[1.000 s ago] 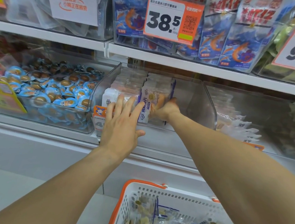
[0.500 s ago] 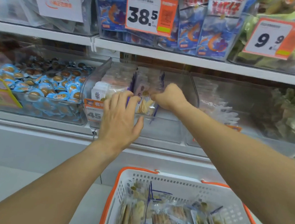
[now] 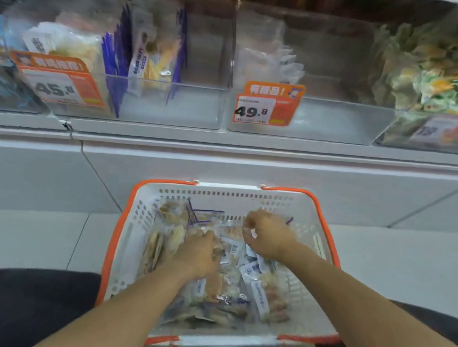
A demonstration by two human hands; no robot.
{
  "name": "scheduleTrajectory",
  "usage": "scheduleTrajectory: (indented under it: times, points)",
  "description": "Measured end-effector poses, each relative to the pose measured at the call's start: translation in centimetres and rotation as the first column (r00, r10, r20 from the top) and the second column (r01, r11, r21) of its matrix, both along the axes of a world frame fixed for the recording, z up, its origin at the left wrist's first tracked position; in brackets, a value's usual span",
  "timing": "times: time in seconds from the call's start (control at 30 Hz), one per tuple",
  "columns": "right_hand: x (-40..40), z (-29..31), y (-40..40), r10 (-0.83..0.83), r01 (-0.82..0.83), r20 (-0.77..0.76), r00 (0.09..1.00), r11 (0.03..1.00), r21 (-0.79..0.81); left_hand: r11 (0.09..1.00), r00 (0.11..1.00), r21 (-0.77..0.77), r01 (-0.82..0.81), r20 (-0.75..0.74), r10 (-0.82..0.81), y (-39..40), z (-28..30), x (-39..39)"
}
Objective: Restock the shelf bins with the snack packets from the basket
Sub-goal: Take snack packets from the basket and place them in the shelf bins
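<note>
The white basket with an orange rim (image 3: 136,221) sits low in front of me, filled with several clear snack packets (image 3: 257,290). My left hand (image 3: 196,255) reaches down among the packets in the basket's middle, and its fingertips are hidden between them. My right hand (image 3: 268,238) hovers over the packets at the far side with its fingers curled; blur hides whether it pinches one. Above, the clear shelf bin (image 3: 173,106) holds a few upright packets with purple edges (image 3: 152,57) in its left half.
Orange price tags read 45.8 (image 3: 59,86) and 49.8 (image 3: 266,105). The neighbouring clear bin (image 3: 336,121) holds pale packets at its back. A bin of green-yellow packets (image 3: 438,80) stands at the right. The grey shelf ledge (image 3: 225,140) runs below the bins.
Both hands have left the shelf bin and dropped into the basket. My view has tilted down, so the upper shelf is out of sight and the basket fills the lower frame.
</note>
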State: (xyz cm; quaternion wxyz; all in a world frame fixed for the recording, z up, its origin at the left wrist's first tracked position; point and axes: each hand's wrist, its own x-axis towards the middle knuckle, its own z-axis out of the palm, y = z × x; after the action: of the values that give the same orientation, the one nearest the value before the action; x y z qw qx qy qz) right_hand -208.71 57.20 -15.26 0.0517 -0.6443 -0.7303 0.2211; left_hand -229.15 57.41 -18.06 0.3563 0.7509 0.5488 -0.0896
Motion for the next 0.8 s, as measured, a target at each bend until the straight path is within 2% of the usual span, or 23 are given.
scheduleTrajectory:
  times: [0.07,0.13,0.23,0.27,0.37,0.43,0.6,0.67,0.8]
  points:
    - [2.1,-4.2,-1.7,-0.081,0.134,0.232,0.969,0.966,-0.222,1.000,0.998,-0.001,-0.003,-0.055,0.003,-1.3,-2.5,0.8]
    - [3.7,-7.0,-3.4,-0.096,0.208,0.330,0.939,0.923,-0.324,0.999,1.000,-0.038,-0.002,-0.027,0.001,-2.0,-4.0,1.5]
    - [5.0,-9.0,-5.1,-0.095,0.207,0.235,0.967,0.834,-0.512,0.992,0.996,-0.098,0.084,-0.033,-0.088,-2.8,-5.8,2.5]
    - [4.9,-9.2,-5.5,-0.131,0.214,0.191,0.973,0.821,-0.530,0.988,0.995,-0.133,0.081,-0.047,-0.088,-3.1,-6.1,2.8]
    - [4.5,-9.9,-5.7,-0.300,0.350,0.187,0.935,0.859,-0.373,0.977,0.994,-0.201,0.074,-0.067,-0.089,-3.3,-7.0,3.8]
    - [4.3,-9.7,-5.3,-0.408,0.455,0.207,0.889,0.830,-0.321,0.973,0.995,-0.224,0.059,-0.066,-0.076,-3.1,-7.0,4.7]
    - [2.7,-10.7,-5.8,-0.403,0.428,0.152,0.902,0.795,-0.431,0.970,0.997,-0.241,-0.026,-0.070,0.009,-2.3,-6.7,6.4]
    - [1.9,-10.9,-6.1,-0.408,0.405,0.083,0.909,0.822,-0.401,0.969,0.997,-0.242,-0.056,-0.061,0.043,-2.4,-6.9,6.7]
    - [0.6,-10.8,-6.4,-0.406,0.402,0.071,0.911,0.838,-0.368,0.964,0.984,-0.202,-0.175,-0.008,0.177,-3.0,-6.5,6.9]
